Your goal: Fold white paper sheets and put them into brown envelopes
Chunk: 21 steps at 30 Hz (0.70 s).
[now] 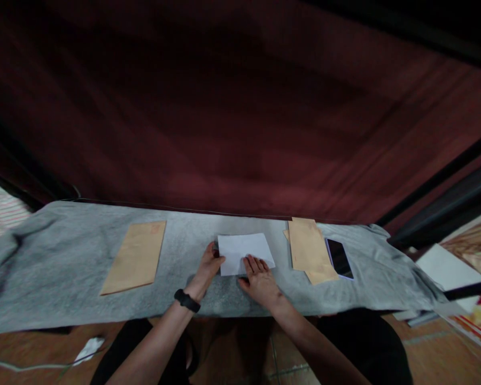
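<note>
A white sheet of paper (pixel 244 247), apparently folded, lies in front of me on a grey cloth-covered table (pixel 188 235). At its left edge, my left hand (pixel 210 264) is closed on the paper, with the thumb on top and the other fingers curled at the side. A small dark spot by those fingers is too unclear to name. My right hand (pixel 258 279) rests with fingers stretched out over the paper's lower right part, thumb apart.
Left of the paper lies a large brown envelope (pixel 138 256). Several overlapping brown envelopes (pixel 309 247) lie to the right, beside a dark-screened phone (pixel 340 259). Behind the table hangs a dark red curtain (pixel 240 133). A pale cable (pixel 20 367) runs along the floor.
</note>
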Available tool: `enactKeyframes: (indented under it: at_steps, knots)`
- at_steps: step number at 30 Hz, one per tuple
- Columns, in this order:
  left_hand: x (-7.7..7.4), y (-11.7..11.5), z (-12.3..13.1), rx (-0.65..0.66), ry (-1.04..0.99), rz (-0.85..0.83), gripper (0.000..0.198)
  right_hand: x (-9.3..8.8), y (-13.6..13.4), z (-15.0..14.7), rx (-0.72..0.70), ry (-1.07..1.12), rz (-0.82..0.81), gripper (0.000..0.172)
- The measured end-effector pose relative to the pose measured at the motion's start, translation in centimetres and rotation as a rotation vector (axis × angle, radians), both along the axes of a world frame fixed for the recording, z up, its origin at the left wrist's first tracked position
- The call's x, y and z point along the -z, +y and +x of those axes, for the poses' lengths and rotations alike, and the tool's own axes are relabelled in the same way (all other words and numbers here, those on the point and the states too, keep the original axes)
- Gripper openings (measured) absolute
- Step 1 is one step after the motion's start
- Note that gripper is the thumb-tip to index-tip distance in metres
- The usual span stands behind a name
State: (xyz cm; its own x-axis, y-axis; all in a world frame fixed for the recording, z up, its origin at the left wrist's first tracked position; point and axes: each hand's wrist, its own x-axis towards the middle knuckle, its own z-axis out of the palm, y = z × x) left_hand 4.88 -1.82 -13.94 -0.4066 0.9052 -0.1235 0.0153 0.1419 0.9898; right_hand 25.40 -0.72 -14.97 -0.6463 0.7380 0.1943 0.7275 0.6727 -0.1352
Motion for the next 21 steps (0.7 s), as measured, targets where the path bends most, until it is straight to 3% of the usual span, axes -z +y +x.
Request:
enactKeyframes:
  at_steps: [3,6,11,14,17,21]
  knots:
    - [-1.2,0.1,0.8,0.063,-0.19,0.018,0.063,-1.1,0.2,-0.4,0.025,0.041,-0.033,0.058]
    - [-2.7,0.3,1.0,0.169,-0.366,0.092,0.049,-2.9,0.9,-0.8,0.111,0.265,-0.155,0.047]
    - [-4.2,0.2,0.9,0.014,-0.351,0.088,0.055,-6.1,3.4,-0.5,0.324,1.133,-0.503,0.04]
    - [-4.3,0.0,1.6,0.116,-0.396,0.08,0.066,-6.0,3.8,-0.5,0.334,1.513,-0.688,0.04]
    - [-3.8,0.1,2.2,0.176,-0.379,0.12,0.077,-4.1,2.8,-0.6,0.375,1.565,-0.742,0.034]
    - [-2.2,0.7,1.7,0.087,-0.129,0.11,0.082,-1.7,-0.3,0.6,0.303,1.18,-0.926,0.045]
